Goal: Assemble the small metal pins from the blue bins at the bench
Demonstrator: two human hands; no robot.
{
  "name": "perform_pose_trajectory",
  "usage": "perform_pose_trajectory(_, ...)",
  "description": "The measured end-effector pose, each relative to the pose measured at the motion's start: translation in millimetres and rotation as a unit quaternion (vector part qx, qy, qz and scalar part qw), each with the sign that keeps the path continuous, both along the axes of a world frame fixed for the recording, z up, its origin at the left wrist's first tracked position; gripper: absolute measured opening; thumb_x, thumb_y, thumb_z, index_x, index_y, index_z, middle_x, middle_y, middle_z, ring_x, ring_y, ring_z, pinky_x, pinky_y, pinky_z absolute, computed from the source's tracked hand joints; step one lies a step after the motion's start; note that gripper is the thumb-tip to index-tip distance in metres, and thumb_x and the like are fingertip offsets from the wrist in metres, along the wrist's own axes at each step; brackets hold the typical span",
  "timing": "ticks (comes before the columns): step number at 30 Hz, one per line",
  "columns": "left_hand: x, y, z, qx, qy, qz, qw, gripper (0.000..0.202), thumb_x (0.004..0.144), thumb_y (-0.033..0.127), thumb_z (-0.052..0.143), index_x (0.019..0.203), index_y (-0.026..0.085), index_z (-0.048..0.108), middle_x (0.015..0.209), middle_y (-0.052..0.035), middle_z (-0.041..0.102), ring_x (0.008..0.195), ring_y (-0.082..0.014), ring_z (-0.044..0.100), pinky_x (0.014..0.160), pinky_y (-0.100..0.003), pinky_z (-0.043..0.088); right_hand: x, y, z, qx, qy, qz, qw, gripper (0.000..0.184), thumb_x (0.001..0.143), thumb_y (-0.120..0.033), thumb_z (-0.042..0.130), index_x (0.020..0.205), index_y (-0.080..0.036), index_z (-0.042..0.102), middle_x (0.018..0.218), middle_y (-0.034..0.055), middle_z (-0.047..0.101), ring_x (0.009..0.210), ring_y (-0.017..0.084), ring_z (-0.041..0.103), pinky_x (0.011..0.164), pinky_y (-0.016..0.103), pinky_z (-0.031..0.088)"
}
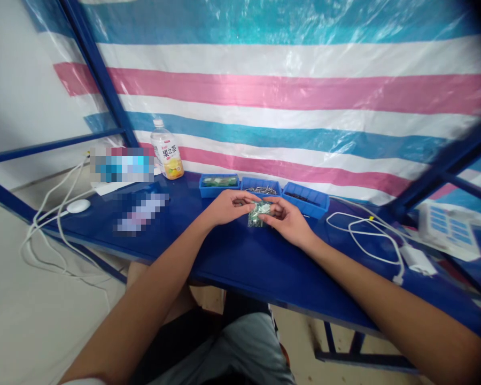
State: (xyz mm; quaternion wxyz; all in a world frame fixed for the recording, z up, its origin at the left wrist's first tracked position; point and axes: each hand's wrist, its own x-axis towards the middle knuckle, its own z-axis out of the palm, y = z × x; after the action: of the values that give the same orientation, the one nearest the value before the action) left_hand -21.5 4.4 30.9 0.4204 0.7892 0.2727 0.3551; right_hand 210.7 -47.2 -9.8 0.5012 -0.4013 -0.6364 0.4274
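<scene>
Over the middle of the blue table, a small clear plastic bag (257, 215) with green on it is held between my two hands. My left hand (231, 207) pinches its upper left side, fingers bent over the top edge. My right hand (287, 219) grips the right side between thumb and fingers. Just behind my hands stand three blue bins. Flat green packets lie in the left bin (219, 191), shiny metal pieces in the middle bin (245, 181), and dark thin pieces in the right bin (323, 205). What the bag contains is too small to tell.
A drink bottle (167, 152) stands at the back left. White cables (44, 224) hang off the left edge, beside a round white disc (78, 206). To the right lie a white charger (419, 260) with its cable and a white keypad device (449, 231). Blue posts (100, 69) frame the table.
</scene>
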Motion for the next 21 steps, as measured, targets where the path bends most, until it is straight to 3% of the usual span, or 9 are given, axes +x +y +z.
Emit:
perform_pose_trajectory(4, -0.9, 4.2, -2.5, -0.034, 0.005, 0.005, 0.999, 0.041, 0.094, 0.041, 0.075, 0.128, 0.017, 0.073, 0.082, -0.0031, 0.074, 0.070, -0.0146, 0.068, 0.070, -0.028, 0.054, -0.2, -0.8, 3.5, -0.029, 0.030, -0.008, 0.999, 0.051, 0.082, -0.048, 0.088, 0.120, -0.026, 0.062, 0.087, -0.0007, 0.074, 0.064, 0.016, 0.065, 0.059, 0.032, 0.057)
perform_pose_trajectory(8, -3.4, 6.1, -3.4, -0.038, 0.055, -0.019, 0.998, 0.040, 0.097, 0.044, 0.072, 0.125, 0.016, 0.075, 0.074, -0.0014, 0.070, 0.069, -0.0154, 0.068, 0.070, -0.029, 0.053, 3.4, 1.1, 5.1, 0.029, -0.001, -0.074, 0.997, 0.050, 0.083, -0.048, 0.087, 0.121, -0.025, 0.065, 0.083, -0.0019, 0.068, 0.066, 0.016, 0.064, 0.061, 0.032, 0.056)
perform_pose_trajectory(11, -2.5, 7.4, -7.1, -0.028, 0.086, -0.039, 0.995, 0.036, 0.097, 0.043, 0.071, 0.121, 0.016, 0.078, 0.080, -0.0030, 0.073, 0.073, -0.0159, 0.069, 0.073, -0.029, 0.054, 6.8, 3.1, 7.6, 0.062, -0.002, -0.107, 0.992, 0.052, 0.084, -0.047, 0.087, 0.125, -0.025, 0.065, 0.077, -0.0039, 0.061, 0.065, 0.016, 0.062, 0.061, 0.032, 0.055)
perform_pose_trajectory(16, 4.6, 6.1, -12.2, 0.031, 0.059, 0.027, 0.997, 0.041, 0.090, 0.046, 0.080, 0.119, 0.018, 0.080, 0.110, -0.0085, 0.079, 0.094, -0.0204, 0.072, 0.083, -0.031, 0.055, 5.4, 2.0, 11.0, 0.033, 0.038, -0.059, 0.997, 0.065, 0.081, -0.049, 0.090, 0.133, -0.027, 0.058, 0.074, -0.0062, 0.061, 0.064, 0.016, 0.065, 0.062, 0.032, 0.058)
perform_pose_trajectory(21, 13.0, 0.9, -12.2, -0.013, 0.024, 0.030, 0.999, 0.035, 0.092, 0.046, 0.077, 0.109, 0.016, 0.082, 0.097, -0.0081, 0.081, 0.086, -0.0204, 0.074, 0.078, -0.030, 0.056, 0.8, 1.2, 5.7, 0.015, 0.043, -0.025, 0.999, 0.063, 0.081, -0.047, 0.090, 0.132, -0.026, 0.059, 0.077, -0.0062, 0.063, 0.067, 0.015, 0.065, 0.069, 0.033, 0.059)
